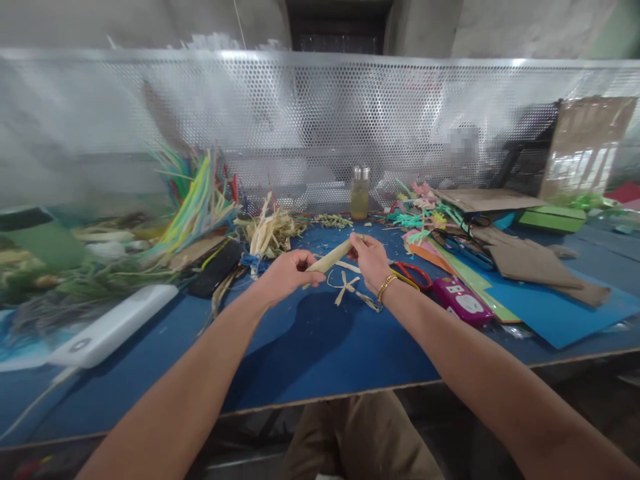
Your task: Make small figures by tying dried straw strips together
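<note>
Between my two hands a pale, flat strip that looks like dried corn husk (330, 258) is stretched at a slant above the blue tabletop (320, 353). My left hand (294, 272) pinches its lower left end. At the upper right end, the fingers of my right hand (369, 259) are closed on it; a gold bracelet circles that wrist. Just below the strip lies a small star-shaped piece of knotted pale strips (346, 287). Red-handled scissors (414, 275) rest beside my right wrist, their blades partly hidden.
Left are a white power bank (117, 325), a husk bundle (270, 230) and colourful strips (200, 207). A glass bottle (359, 195) stands by the perforated metal panel (320, 120). On the right lie a purple case (461, 301), blue paper (555, 313) and cardboard pieces (533, 260).
</note>
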A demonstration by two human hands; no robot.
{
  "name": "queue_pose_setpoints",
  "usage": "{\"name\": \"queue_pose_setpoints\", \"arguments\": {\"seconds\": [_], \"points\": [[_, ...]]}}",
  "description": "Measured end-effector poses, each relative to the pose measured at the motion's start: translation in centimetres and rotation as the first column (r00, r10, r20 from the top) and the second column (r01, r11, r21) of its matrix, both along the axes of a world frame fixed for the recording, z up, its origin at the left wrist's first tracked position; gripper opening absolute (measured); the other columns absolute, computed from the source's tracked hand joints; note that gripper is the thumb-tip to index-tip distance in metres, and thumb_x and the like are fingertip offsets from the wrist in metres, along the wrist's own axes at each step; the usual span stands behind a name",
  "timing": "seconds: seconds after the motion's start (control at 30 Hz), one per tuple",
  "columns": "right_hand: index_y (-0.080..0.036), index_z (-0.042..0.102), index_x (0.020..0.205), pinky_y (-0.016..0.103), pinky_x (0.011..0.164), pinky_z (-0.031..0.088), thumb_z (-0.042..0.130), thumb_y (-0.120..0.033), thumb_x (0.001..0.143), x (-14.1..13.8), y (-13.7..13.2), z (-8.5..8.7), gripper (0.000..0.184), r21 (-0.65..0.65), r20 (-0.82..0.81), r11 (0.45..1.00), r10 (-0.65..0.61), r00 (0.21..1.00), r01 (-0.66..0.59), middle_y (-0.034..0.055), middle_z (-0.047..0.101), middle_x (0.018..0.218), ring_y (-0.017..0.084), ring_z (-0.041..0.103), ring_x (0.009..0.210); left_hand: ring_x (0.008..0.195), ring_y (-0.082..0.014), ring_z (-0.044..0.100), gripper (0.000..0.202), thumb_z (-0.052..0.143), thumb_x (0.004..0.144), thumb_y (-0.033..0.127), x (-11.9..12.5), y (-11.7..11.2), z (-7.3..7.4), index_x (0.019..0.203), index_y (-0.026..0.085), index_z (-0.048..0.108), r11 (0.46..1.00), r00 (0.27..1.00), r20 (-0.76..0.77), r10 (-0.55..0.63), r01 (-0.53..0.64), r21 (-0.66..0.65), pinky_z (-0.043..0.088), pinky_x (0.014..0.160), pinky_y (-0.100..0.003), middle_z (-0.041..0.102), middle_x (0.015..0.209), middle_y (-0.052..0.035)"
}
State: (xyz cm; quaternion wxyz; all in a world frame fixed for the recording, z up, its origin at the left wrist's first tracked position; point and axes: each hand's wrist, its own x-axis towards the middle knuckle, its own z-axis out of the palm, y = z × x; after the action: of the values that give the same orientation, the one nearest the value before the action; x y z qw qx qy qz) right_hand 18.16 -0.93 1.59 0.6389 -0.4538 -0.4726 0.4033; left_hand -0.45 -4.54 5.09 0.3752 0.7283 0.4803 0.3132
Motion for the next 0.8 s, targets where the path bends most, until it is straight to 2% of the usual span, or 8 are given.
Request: {"name": "queue_pose_setpoints", "arguments": {"seconds": [0.1, 0.2, 0.27, 0.37, 0.47, 0.57, 0.7, 0.8], "points": [[-0.017, 0.061, 0.085, 0.025, 0.062, 0.046, 0.065, -0.045, 0.075, 0.9, 0.4, -0.1, 0.03, -0.03, 0.131, 1.0, 0.009, 0.991, -0.005, 0.0005, 0.062, 0.075, 0.011, 0.058, 0.065, 0.052, -0.0116, 0.052, 0.021, 0.068, 0.07, 0.035, -0.5, 0.7, -0.7, 0.074, 0.019, 0.056, 0.991, 0.991, -0.021, 0.131, -0.131, 0.001, 0.033, 0.052, -0.023, 0.061, 0.059, 0.002], [-0.016, 0.058, 0.106, 0.028, 0.073, 0.049, 0.074, -0.036, 0.067, 1.4, 0.6, -0.5, 0.046, -0.054, 0.215, 0.998, 0.001, 0.977, 0.011, 0.0059, 0.066, 0.095, 0.014, 0.062, 0.081, 0.057, -0.0149, 0.059, 0.018, 0.061, 0.074, 0.034, -1.6, 2.1, -1.7, 0.086, 0.02, 0.059, 0.952, 0.952, -0.025, 0.304, -0.303, 0.046, 0.037, 0.052, -0.024, 0.063, 0.063, 0.0009], [-0.016, 0.055, 0.113, 0.03, 0.078, 0.05, 0.076, -0.031, 0.065, 1.3, 0.6, -0.7, 0.055, -0.067, 0.241, 0.998, 0.013, 0.971, 0.003, 0.0081, 0.066, 0.101, 0.016, 0.063, 0.089, 0.06, -0.0176, 0.062, 0.023, 0.055, 0.077, 0.031, -2.5, 2.9, -2.1, 0.097, 0.02, 0.061, 0.921, 0.917, -0.089, 0.389, -0.383, 0.073, 0.04, 0.054, -0.025, 0.064, 0.064, -0.0002], [-0.016, 0.055, 0.113, 0.031, 0.081, 0.051, 0.074, -0.029, 0.067, 0.9, 0.2, -0.8, 0.051, -0.054, 0.287, 0.998, 0.035, 0.957, -0.021, 0.0084, 0.065, 0.104, 0.017, 0.063, 0.093, 0.071, -0.0226, 0.066, 0.032, 0.049, 0.08, 0.031, -3.8, 3.4, -1.8, 0.109, 0.022, 0.061, 0.858, 0.817, -0.26, 0.514, -0.485, 0.171, 0.046, 0.063, -0.03, 0.069, 0.075, -0.0041], [-0.017, 0.059, 0.106, 0.031, 0.081, 0.051, 0.071, -0.028, 0.071, 0.6, -0.4, -0.2, 0.039, 0.003, 0.346, 0.999, 0.039, 0.938, -0.043, 0.0068, 0.066, 0.1, 0.016, 0.062, 0.093, 0.102, -0.0324, 0.063, 0.041, 0.049, 0.081, 0.04, -5.1, 3.3, -1.0, 0.116, 0.023, 0.063, 0.795, 0.64, -0.472, 0.606, -0.462, 0.394, 0.047, 0.083, -0.04, 0.068, 0.111, -0.0118], [-0.018, 0.061, 0.101, 0.031, 0.081, 0.051, 0.069, -0.026, 0.073, 0.4, -1.1, 0.5, 0.03, 0.058, 0.402, 0.997, 0.024, 0.915, -0.052, 0.0058, 0.067, 0.097, 0.015, 0.062, 0.086, 0.119, -0.0408, 0.052, 0.062, 0.049, 0.078, 0.059, -6.0, 3.6, -0.3, 0.125, 0.022, 0.06, 0.778, 0.496, -0.599, 0.628, -0.423, 0.465, 0.042, 0.093, -0.048, 0.058, 0.13, -0.0164], [-0.018, 0.064, 0.095, 0.032, 0.081, 0.051, 0.066, -0.025, 0.076, 0.1, -2.1, 1.1, 0.021, 0.118, 0.469, 0.99, 0.015, 0.883, -0.08, 0.0051, 0.068, 0.095, 0.014, 0.062, 0.083, 0.118, -0.0417, 0.052, 0.07, 0.043, 0.075, 0.073, -6.7, 5.3, 0.7, 0.122, 0.025, 0.062, 0.828, 0.469, -0.686, 0.557, -0.376, 0.415, 0.041, 0.094, -0.05, 0.061, 0.127, -0.0146], [-0.019, 0.066, 0.092, 0.032, 0.083, 0.05, 0.065, -0.026, 0.078, -0.1, -2.6, 1.1, 0.016, 0.147, 0.496, 0.982, 0.03, 0.868, -0.119, 0.0048, 0.069, 0.096, 0.015, 0.063, 0.085, 0.117, -0.0432, 0.053, 0.077, 0.046, 0.073, 0.074, -7.0, 7.5, 1.2, 0.128, 0.021, 0.056, 0.826, 0.425, -0.714, 0.556, -0.381, 0.415, 0.042, 0.093, -0.051, 0.061, 0.126, -0.0183]]}}
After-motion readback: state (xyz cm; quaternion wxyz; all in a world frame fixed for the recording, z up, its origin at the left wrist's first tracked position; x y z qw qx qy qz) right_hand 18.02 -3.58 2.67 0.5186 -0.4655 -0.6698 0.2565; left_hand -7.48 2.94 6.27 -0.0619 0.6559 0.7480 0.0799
